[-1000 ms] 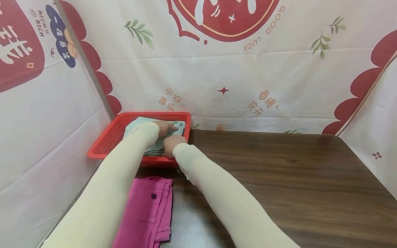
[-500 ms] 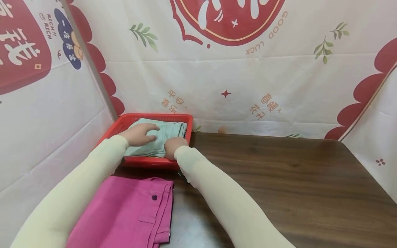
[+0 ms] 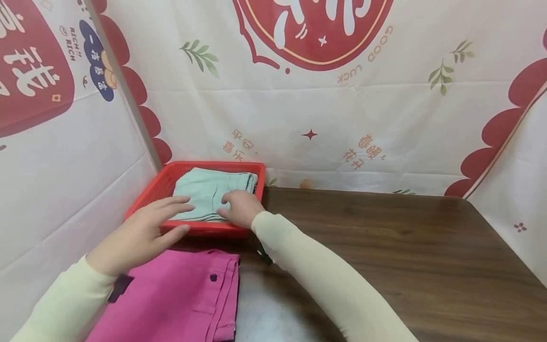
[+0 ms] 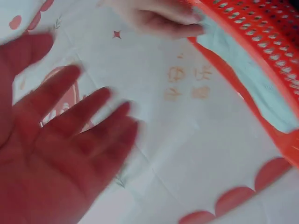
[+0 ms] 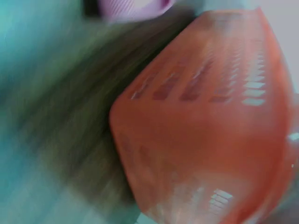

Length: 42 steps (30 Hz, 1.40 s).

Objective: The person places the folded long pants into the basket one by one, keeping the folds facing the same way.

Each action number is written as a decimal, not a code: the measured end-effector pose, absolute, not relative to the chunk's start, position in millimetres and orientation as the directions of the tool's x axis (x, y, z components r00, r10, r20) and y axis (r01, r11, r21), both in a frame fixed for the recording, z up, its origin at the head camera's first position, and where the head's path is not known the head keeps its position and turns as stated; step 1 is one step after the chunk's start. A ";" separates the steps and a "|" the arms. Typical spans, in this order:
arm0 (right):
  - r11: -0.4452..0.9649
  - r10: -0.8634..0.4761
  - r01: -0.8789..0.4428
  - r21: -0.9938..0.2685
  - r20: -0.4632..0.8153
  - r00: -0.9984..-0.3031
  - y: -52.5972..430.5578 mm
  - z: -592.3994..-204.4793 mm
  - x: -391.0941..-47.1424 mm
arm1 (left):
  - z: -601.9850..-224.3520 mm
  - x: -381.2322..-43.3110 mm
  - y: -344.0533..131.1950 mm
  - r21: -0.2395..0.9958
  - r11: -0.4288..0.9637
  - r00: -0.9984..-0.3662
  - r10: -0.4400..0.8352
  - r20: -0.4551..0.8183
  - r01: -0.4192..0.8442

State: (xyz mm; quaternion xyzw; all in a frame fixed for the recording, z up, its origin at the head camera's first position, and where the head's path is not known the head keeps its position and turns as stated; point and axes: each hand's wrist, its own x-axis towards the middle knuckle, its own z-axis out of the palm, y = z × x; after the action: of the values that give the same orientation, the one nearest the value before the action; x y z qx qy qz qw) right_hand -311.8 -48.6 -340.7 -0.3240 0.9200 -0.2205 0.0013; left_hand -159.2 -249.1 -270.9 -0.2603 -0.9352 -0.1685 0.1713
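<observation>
Pale green folded trousers (image 3: 198, 190) lie in the red plastic basket (image 3: 222, 229) at the back left of the table. My right hand (image 3: 242, 209) is over the basket's front right corner, thumb and fingers parted, fingertips overlapping the trousers in the head view. Nearer to me, my left hand (image 3: 136, 237) hovers in front of the basket, above pink folded trousers (image 3: 188, 285) with a dark button. The left wrist view shows this left hand (image 4: 60, 126) with its fingers spread and nothing in the palm. In the right wrist view, the blurred basket wall (image 5: 196, 126) shows but no fingers.
The brown wooden table (image 3: 363, 251) stretches to the right of the basket. A printed white cloth (image 3: 312, 109) hangs behind it, and similar cloth walls stand at the left and right. The basket sits close to the back and left cloths.
My left hand has drawn back from the pale green trousers, towards me and left, over the pink trousers. My right hand has lifted slightly and its fingers have loosened at the basket's corner.
</observation>
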 end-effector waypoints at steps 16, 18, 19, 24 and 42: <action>0.384 -0.412 -0.613 -0.691 0.466 -0.783 12.4 -340.1 -243.6 | -331.1 -113.8 -328.8 0.611 0.780 -0.975 -0.006 0.221 0.134; 0.386 -0.397 -0.597 -0.703 0.458 -0.795 16.4 -344.0 -238.8 | -336.6 -113.1 -335.9 0.626 0.775 -0.987 -0.017 0.158 0.087; 0.386 -0.391 -0.591 -0.708 0.455 -0.800 18.0 -345.8 -236.4 | -339.3 -113.7 -339.3 0.628 0.775 -0.991 -0.012 0.133 0.075; 0.383 -0.384 -0.525 -0.760 0.386 -0.839 19.3 -358.2 -225.3 | -350.4 -118.8 -349.7 0.593 0.805 -1.000 0.030 0.004 0.027; 0.436 -0.364 -0.233 -0.870 0.066 -0.929 9.0 -393.1 -207.8 | -373.7 -132.0 -368.5 0.607 0.792 -0.974 0.084 -0.209 -0.062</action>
State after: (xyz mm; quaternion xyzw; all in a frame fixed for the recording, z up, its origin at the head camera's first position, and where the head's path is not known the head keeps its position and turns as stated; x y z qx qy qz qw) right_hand -207.8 9.0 -393.1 -0.1765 0.8447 -0.5010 0.0654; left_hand -132.0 -368.5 -373.7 -0.0058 -0.9399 -0.3221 -0.1131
